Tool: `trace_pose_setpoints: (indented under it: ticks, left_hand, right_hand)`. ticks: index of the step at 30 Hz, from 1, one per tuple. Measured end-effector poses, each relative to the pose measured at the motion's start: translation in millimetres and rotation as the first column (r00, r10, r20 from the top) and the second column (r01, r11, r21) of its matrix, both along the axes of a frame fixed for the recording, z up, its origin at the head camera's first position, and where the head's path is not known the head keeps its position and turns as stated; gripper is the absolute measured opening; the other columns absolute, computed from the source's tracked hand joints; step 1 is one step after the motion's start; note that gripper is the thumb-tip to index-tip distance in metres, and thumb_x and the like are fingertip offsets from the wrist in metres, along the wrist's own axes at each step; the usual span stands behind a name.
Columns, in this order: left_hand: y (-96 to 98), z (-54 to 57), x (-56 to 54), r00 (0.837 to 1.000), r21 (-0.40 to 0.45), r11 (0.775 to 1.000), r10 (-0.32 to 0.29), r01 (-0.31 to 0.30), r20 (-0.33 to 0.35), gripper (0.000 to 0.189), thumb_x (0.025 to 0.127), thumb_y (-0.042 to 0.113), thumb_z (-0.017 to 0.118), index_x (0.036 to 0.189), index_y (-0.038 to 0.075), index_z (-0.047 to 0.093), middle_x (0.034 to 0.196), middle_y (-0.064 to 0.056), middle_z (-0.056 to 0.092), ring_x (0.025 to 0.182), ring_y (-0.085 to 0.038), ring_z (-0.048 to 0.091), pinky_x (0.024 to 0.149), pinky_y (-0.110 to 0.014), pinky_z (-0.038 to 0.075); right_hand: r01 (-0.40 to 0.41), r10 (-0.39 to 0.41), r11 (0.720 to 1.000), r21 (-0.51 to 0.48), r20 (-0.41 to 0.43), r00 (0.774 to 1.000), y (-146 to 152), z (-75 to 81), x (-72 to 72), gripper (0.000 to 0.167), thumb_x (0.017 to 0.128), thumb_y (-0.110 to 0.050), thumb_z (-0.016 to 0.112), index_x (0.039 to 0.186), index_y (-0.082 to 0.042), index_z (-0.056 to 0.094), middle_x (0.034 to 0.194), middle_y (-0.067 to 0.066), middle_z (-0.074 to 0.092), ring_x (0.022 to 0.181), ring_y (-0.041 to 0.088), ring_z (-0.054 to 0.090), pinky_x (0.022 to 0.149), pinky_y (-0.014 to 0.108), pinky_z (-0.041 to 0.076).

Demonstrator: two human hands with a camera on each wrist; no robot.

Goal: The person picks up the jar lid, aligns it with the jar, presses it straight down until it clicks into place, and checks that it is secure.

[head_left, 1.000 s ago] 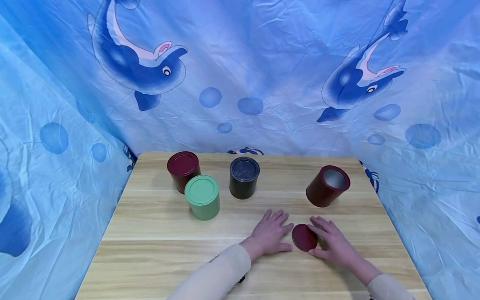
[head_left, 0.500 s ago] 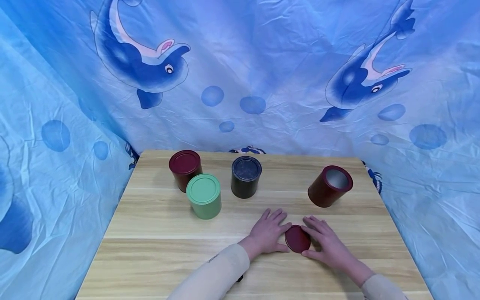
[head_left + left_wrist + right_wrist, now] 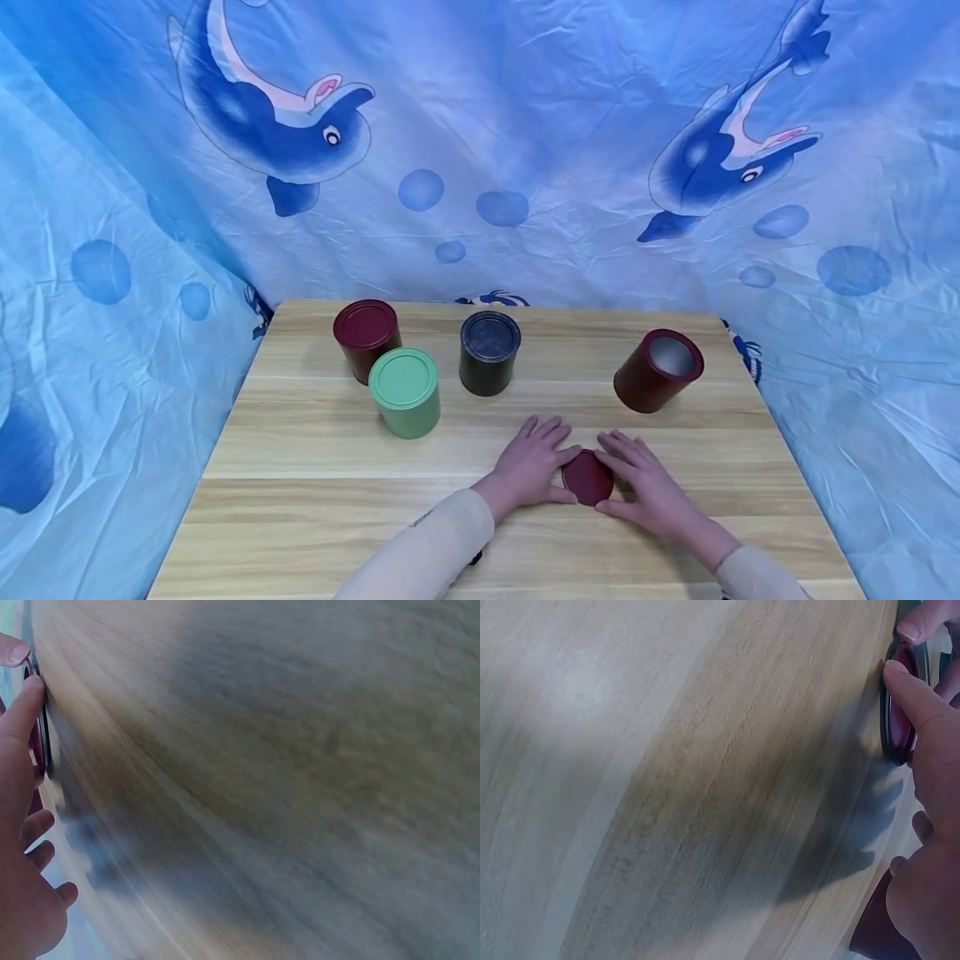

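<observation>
A round dark red lid [image 3: 587,481] lies on the wooden table between both hands. My left hand [image 3: 525,467] holds its left rim, index finger above and thumb below, the other fingers spread over the wood. On the opposite side, my right hand [image 3: 648,487] grips the right rim the same way. In the left wrist view the lid [image 3: 35,742] shows edge-on beside the thumbs. The right wrist view also shows the lid [image 3: 900,731] edge-on, partly covered by a thumb. Behind my right hand stands a lidless dark red can [image 3: 647,379], its pale interior visible.
Back left stands a lidded dark red can [image 3: 366,333], with a lidded green can [image 3: 407,404] just in front of it. A lidded black can [image 3: 489,358] stands at the back middle. A blue dolphin-print curtain [image 3: 480,142] encloses the table [image 3: 300,517].
My right hand and the lid have slid left until the lid meets my left hand's thumb and index finger. My left hand has barely moved. The cans stay where they were.
</observation>
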State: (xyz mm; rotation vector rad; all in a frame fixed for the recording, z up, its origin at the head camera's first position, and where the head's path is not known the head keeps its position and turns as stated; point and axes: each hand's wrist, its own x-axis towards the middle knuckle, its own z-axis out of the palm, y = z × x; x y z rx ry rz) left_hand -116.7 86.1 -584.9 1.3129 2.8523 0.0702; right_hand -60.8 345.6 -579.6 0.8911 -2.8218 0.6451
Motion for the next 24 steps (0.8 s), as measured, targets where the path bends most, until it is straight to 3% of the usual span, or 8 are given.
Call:
trace_pose_setpoints:
  ticks: [7,14,24]
  left_hand:
    - [-0.5,-1.1,-2.1,1.0,0.005,1.0,-0.007,0.007,0.004,0.08,0.088,0.083,0.063,0.153,0.036,0.061,0.164,0.0,0.049,0.158,-0.023,0.037,0.128,-0.051,0.031]
    - [-1.1,-0.2,-4.5,0.999,-0.009,1.0,-0.03,0.03,-0.02,0.081,0.088,0.085,0.061,0.152,0.035,0.062,0.164,0.0,0.049,0.157,-0.024,0.037,0.128,-0.051,0.031]
    - [-1.9,1.2,-6.3,0.996,-0.027,0.998,-0.059,0.058,-0.067,0.086,0.089,0.086,0.057,0.152,0.027,0.063,0.166,-0.002,0.048,0.158,-0.023,0.036,0.129,-0.05,0.031]
  right_hand:
    - [0.015,-0.013,0.998,0.061,-0.029,1.0,6.4,-1.4,-2.0,0.085,0.078,-0.044,0.095,0.146,-0.002,0.065,0.155,0.019,0.056,0.145,0.048,0.047,0.134,0.045,0.014]
    - [-0.002,0.003,0.997,0.083,-0.016,1.0,8.0,-2.1,-5.4,0.081,0.078,-0.048,0.093,0.141,-0.002,0.069,0.157,0.021,0.055,0.146,0.049,0.046,0.125,0.062,0.029]
    - [0.001,-0.002,0.995,0.096,0.017,1.0,6.1,0.7,-10.6,0.079,0.077,-0.045,0.095,0.139,-0.003,0.071,0.158,0.021,0.053,0.148,0.049,0.043,0.118,0.077,0.028]
